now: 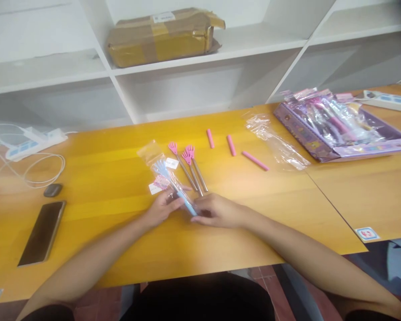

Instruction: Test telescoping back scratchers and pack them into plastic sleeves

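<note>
Blue packet: a clear sleeve (173,183) around a blue-handled scratcher (187,204), held over the near middle of the tabletop (100,178); it slants, hand-shaped head toward the shelf, handle toward the person.
Left hand: the left hand (163,207) is closed around the middle of the packet, thumb along the near side, fingers partly hidden beneath.
Right hand: the right hand (217,211) is nearly closed, thumb and fingers pinching the packet's lower end at the handle; blur hides the exact contact.
Pink scratchers: 3 metal rods with pink heads (173,148) lie just beyond the hands, to the right of the sleeve's upper part.
Pink tubes: 3 loose pieces, the longest-looking (255,161) nearest the clear wrappers (277,142), all apart from the rods.
Purple box: an open tray (324,151) at the far right bears further packets (337,118).
Packet stage: the work appears to be at the sleeve's lower end, with the scratcher inside; whether that end is sealed cannot be told.
Packet handling: the next move calls for a steady left grip and a light right pinch, since thin film may slip or tear.
</note>
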`<act>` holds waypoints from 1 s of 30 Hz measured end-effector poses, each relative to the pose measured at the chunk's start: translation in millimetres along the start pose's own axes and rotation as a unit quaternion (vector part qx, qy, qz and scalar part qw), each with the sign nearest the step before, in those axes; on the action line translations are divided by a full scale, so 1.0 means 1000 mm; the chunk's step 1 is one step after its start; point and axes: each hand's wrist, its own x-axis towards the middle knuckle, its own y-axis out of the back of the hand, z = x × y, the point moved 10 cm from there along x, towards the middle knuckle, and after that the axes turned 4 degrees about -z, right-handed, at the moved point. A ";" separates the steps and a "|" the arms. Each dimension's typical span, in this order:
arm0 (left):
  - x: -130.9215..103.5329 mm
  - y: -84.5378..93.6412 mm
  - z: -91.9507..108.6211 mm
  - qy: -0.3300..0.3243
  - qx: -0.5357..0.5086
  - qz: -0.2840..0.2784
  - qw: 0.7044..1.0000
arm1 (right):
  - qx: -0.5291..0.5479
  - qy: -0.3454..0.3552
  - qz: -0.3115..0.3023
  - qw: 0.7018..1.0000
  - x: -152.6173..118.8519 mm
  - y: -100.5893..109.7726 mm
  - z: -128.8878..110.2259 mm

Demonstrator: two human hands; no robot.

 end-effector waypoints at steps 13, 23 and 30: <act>0.002 0.031 -0.017 0.037 -0.202 0.177 0.963 | -0.221 0.019 0.182 0.958 -0.006 0.044 -0.010; 0.002 0.030 -0.020 0.050 -0.206 0.176 0.961 | -0.406 -0.180 0.068 0.894 0.097 0.067 0.040; 0.005 0.024 -0.018 0.041 -0.196 0.148 0.969 | -0.408 -0.282 -0.012 0.868 0.140 0.049 0.070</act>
